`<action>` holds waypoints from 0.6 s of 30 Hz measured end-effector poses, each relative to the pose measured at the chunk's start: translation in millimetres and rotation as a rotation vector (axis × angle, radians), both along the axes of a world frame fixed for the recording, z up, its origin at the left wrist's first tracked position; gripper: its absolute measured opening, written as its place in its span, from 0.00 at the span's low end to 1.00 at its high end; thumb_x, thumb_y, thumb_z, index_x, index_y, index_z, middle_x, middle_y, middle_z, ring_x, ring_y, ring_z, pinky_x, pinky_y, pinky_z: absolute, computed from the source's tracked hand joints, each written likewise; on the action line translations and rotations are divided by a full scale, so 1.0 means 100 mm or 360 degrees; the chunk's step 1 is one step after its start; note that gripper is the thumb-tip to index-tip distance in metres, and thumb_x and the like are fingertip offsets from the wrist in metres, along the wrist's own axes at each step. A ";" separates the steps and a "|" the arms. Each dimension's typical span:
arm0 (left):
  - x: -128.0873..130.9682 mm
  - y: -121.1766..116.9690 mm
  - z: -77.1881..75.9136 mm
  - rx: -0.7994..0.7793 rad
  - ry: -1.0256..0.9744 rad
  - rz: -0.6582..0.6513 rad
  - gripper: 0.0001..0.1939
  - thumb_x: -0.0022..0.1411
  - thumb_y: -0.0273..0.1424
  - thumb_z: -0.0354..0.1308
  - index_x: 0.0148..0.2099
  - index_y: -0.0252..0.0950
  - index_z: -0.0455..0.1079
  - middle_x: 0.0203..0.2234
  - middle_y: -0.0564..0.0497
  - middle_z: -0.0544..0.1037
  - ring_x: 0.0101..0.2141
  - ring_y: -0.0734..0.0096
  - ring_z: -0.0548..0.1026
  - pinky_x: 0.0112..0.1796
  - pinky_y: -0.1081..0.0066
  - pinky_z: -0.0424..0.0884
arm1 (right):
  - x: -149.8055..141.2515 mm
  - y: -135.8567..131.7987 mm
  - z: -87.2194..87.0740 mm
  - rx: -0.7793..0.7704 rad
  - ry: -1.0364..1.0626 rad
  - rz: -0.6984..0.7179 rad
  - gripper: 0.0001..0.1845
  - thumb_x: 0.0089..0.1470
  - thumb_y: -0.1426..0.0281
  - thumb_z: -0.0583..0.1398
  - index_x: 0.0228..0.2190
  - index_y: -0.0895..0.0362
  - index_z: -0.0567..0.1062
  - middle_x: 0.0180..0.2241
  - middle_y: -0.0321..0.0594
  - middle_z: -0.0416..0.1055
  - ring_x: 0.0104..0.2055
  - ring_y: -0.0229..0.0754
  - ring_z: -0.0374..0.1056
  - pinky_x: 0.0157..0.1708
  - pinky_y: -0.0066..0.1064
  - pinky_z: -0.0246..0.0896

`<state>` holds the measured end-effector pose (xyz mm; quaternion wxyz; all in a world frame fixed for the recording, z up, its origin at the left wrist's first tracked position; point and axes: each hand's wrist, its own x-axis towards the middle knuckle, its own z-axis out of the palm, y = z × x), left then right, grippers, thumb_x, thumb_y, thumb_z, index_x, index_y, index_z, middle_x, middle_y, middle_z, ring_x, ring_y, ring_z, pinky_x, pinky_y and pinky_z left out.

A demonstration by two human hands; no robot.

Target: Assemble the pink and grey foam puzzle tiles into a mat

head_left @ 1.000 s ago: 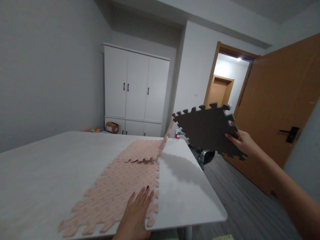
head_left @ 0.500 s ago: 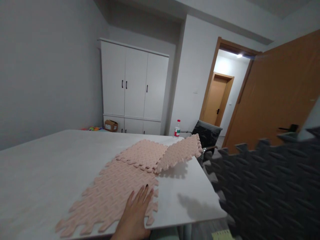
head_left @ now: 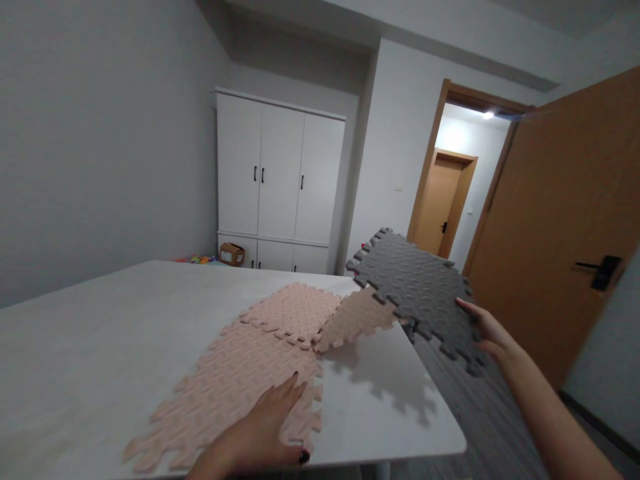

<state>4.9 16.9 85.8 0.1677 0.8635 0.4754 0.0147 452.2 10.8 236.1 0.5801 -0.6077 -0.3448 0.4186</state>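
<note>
gray tile (head_left: 417,287), edge in r hand (head_left: 493,333); pink tile (head_left: 235,373) under l hand (head_left: 265,427)

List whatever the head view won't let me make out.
In the head view:
Red object: mostly hidden behind the gray tile.
Right hand: some fingertips hidden by that tile.
White table: cut off by the left edge.
Colorful items: too small, partly behind the table.

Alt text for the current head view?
A person's right hand holds a tilted gray foam tile above the right edge of a white table; the left hand is over the near pink tile. Beyond it lies a far pink tile, with a third pink tile slanting up at right.
</note>
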 end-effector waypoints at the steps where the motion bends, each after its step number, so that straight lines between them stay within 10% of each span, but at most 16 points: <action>1: -0.12 0.09 0.04 0.0019 -0.0020 0.0031 0.47 0.48 0.49 0.55 0.66 0.37 0.44 0.64 0.44 0.43 0.63 0.60 0.44 0.60 0.61 0.45 | -0.12 0.21 -0.02 -0.0084 0.0057 0.0060 0.16 0.52 0.62 0.56 0.38 0.60 0.73 0.30 0.47 0.76 0.32 0.46 0.73 0.32 0.37 0.69; 9: -0.99 0.91 0.15 0.0099 0.0294 0.0716 0.49 0.48 0.52 0.50 0.65 0.27 0.45 0.63 0.32 0.45 0.61 0.41 0.45 0.53 0.40 0.49 | -0.19 0.77 -0.48 -0.0424 0.0154 0.0199 0.09 0.47 0.68 0.61 0.31 0.60 0.73 0.23 0.43 0.74 0.25 0.42 0.70 0.27 0.31 0.66; 18: -1.17 1.12 -0.12 0.0093 0.0324 0.0663 0.52 0.46 0.56 0.50 0.65 0.29 0.44 0.63 0.32 0.44 0.62 0.42 0.44 0.54 0.43 0.50 | -0.32 0.83 -1.02 -0.0555 0.0259 0.0277 0.11 0.47 0.66 0.60 0.29 0.62 0.73 0.24 0.46 0.74 0.27 0.44 0.71 0.29 0.32 0.67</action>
